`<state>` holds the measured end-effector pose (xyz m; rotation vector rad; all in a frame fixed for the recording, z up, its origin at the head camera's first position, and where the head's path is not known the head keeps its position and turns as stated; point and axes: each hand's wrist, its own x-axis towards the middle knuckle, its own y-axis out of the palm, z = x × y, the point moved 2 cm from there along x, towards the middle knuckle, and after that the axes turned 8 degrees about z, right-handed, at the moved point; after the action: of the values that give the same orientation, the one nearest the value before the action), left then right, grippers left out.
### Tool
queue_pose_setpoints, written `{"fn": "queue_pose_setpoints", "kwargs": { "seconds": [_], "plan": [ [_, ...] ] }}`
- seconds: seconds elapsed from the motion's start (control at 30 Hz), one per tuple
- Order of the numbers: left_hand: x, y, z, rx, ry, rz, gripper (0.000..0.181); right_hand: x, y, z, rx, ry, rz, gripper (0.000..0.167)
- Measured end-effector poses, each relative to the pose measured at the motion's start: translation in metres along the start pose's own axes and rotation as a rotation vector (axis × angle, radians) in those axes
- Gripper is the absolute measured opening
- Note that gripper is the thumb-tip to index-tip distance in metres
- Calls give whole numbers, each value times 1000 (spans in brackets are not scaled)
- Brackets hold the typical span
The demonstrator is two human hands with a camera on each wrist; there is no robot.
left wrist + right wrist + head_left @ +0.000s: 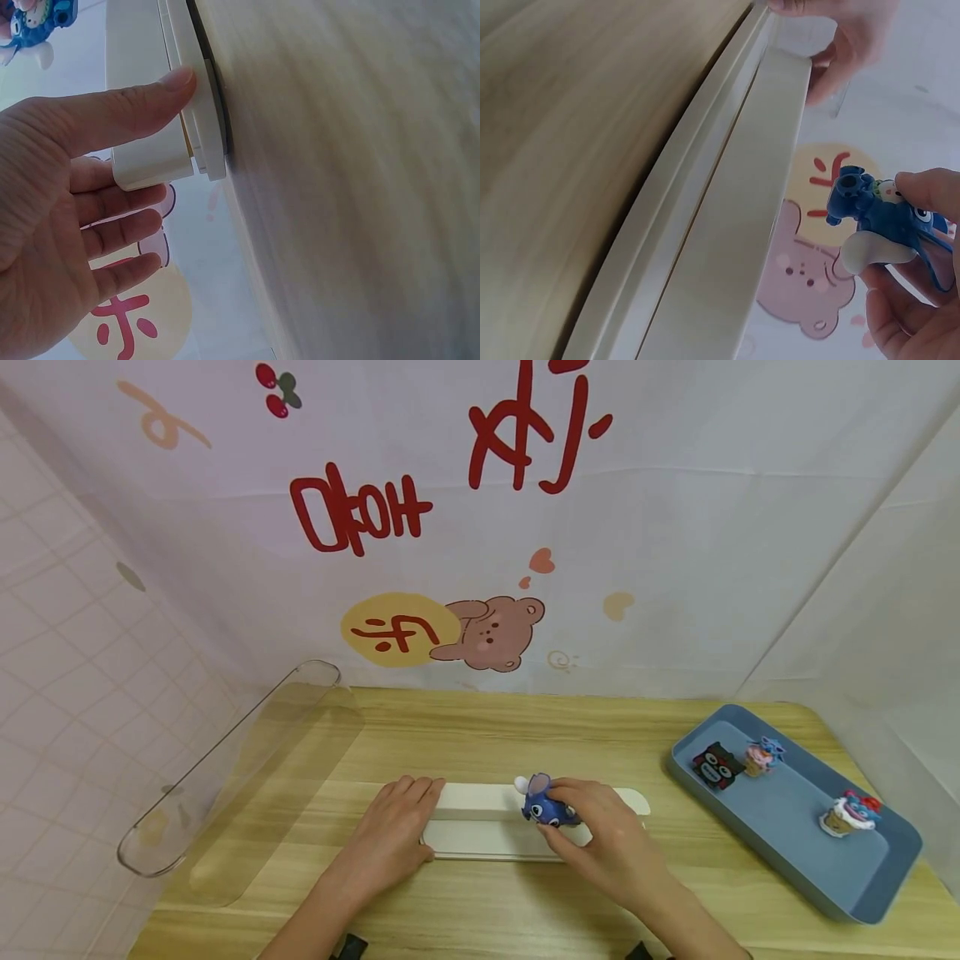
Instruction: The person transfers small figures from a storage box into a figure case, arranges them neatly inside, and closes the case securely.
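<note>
A long white stepped stand point(480, 839) lies across the wooden table in front of me. My left hand point(397, 827) grips its left end. In the left wrist view, the thumb point(157, 94) presses the front edge while the other fingers reach behind. Between thumb and fingers, my right hand point(603, 839) holds a blue figurine with big ears point(545, 810) over the stand's right half. The right wrist view shows this figurine point(885, 225) apart from the stand point(727, 202), its white part turned toward the camera.
A blue-grey tray point(787, 843) at the right carries a black owl-like figurine point(717, 766) and two figurines in cones, one pink point(763, 756), one with red on top point(851, 814). A clear plastic cover point(247, 802) stands at the left. Behind hangs a printed white cloth point(675, 527).
</note>
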<state>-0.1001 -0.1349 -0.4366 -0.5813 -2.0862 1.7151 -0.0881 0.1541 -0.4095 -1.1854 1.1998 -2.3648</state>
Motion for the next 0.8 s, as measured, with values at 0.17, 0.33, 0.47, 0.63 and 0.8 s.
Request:
{"fn": "queue_pose_setpoints", "kwargs": {
  "seconds": [0.17, 0.33, 0.47, 0.63, 0.8],
  "plan": [
    [-1, 0, 0, -15, -7, 6, 93, 8, 8, 6, 40, -67, 15, 34],
    [0, 1, 1, -16, -13, 21, 92, 13, 15, 10, 78, -99, 35, 30],
    [0, 1, 1, -18, -16, 26, 92, 15, 21, 12, 90, -110, 53, 28],
    [0, 1, 1, -10, -16, 22, 92, 18, 28, 15, 109, -111, 74, 34],
    [0, 0, 0, 0, -9, 12, 93, 23, 33, 18, 140, -97, 102, 41]
  ]
}}
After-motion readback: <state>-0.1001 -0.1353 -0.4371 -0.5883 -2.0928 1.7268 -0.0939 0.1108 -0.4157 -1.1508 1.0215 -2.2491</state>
